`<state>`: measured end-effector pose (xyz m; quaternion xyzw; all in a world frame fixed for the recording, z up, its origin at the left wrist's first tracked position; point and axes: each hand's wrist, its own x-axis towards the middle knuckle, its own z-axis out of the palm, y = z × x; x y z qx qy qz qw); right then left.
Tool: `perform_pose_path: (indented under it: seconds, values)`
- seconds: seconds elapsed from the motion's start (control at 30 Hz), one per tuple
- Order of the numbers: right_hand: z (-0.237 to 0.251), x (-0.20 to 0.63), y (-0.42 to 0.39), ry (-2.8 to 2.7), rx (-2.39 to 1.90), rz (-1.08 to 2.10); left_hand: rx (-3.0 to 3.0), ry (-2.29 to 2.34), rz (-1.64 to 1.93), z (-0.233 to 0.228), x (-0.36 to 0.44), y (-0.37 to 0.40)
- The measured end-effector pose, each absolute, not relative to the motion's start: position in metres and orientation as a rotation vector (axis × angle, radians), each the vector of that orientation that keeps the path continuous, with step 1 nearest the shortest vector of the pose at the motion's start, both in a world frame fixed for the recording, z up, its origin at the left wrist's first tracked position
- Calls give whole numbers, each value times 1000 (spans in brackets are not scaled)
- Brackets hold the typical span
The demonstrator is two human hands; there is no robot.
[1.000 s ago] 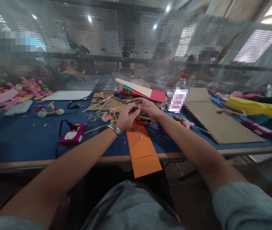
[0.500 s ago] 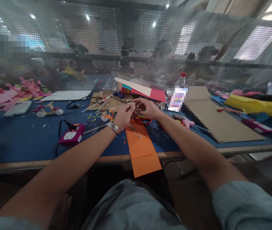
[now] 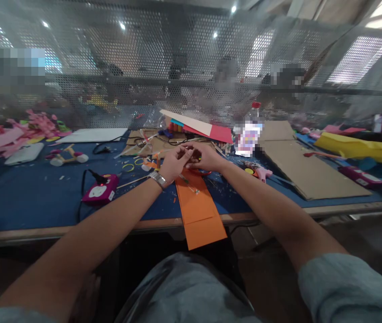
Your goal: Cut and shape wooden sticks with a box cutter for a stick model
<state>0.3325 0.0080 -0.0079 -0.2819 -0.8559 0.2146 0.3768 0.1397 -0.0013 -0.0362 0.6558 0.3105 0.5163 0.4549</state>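
Note:
My left hand (image 3: 171,163), with a metal watch on its wrist, and my right hand (image 3: 203,157) meet fingertip to fingertip above the far end of an orange paper strip (image 3: 197,206). Between the fingers both hands pinch something small; it is too small and blurred to name. A thin stick with a small metal piece lies on the orange strip just below my left hand. The strip hangs over the table's front edge toward my lap. Red-handled scissors (image 3: 199,171) lie partly hidden under my right hand.
The blue table (image 3: 26,202) carries a magenta device with a black cable (image 3: 99,193), a small wheeled toy (image 3: 66,156), yellow rings (image 3: 129,167), cardboard sheets (image 3: 307,168), a red-and-cream card (image 3: 204,128), a bottle (image 3: 253,130) and pink scraps (image 3: 16,132). A perforated metal screen (image 3: 144,67) stands behind.
My two hands have drawn closer together until the fingertips touch, and they sit slightly lower over the orange strip. The view has shifted a little.

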Motion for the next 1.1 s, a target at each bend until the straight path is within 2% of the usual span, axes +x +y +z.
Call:
perform_pose_path:
  seconds: [0.47, 1.1]
  values:
    - [-14, 333, 15, -2153, -819, 455, 1600, 556, 1114, -21, 143, -21]
    - [-3, 342, 11, -1843, -960, 227, 1438, 534, 1159, -19, 147, -27]
